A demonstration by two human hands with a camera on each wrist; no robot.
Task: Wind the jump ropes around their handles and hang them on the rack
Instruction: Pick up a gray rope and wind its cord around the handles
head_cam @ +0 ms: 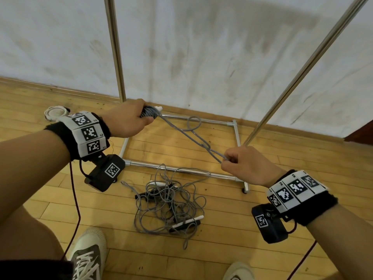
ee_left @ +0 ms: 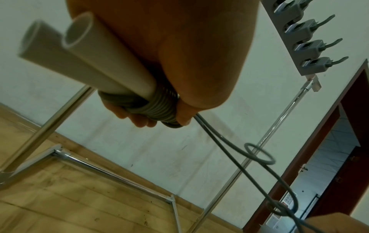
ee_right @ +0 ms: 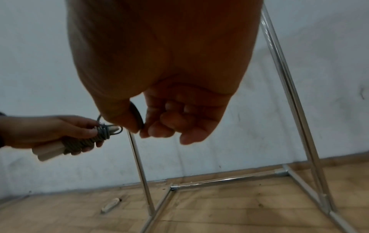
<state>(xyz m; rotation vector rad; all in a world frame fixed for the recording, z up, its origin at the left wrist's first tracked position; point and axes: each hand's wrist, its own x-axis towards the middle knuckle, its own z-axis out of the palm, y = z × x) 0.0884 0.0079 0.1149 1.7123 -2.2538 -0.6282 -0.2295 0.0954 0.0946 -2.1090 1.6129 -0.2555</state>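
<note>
1. The left hand (head_cam: 126, 120) is curled tight round two pale handles (ee_left: 95, 63) laid side by side, with grey coils (ee_left: 157, 107) already wound about them; the thumb presses on the last turns; should that thumb ease, I judge the coils would spring loose and the winding come undone.
2. The right hand (head_cam: 245, 165) pinches the doubled end of the rope (head_cam: 187, 134) between thumb and forefinger, the other fingers curled under; the two strands run nearly taut between the hands; a pinch so slight may slip if the pull is sharp, and the tail would drop.
3. Along that span there is a loose loop (ee_left: 259, 153) near the left hand and a crossing or knot (head_cam: 205, 146) nearer the right, though I cannot tell which; wound in as they are, they would likely bulge the coil or jam; pulled hard, the crossing may tighten into a true knot.
4. Below the hands lies a tangled heap (head_cam: 169, 207) of more ropes on the floor, just before the rack's (head_cam: 173, 168) base bar; a dropped tail may fall in and snarl.
5. The rack's hooks (ee_left: 305, 47) show only in the left wrist view; hanging is not yet begun; a slack tail could catch a post (head_cam: 115, 47) on the way up.
</note>
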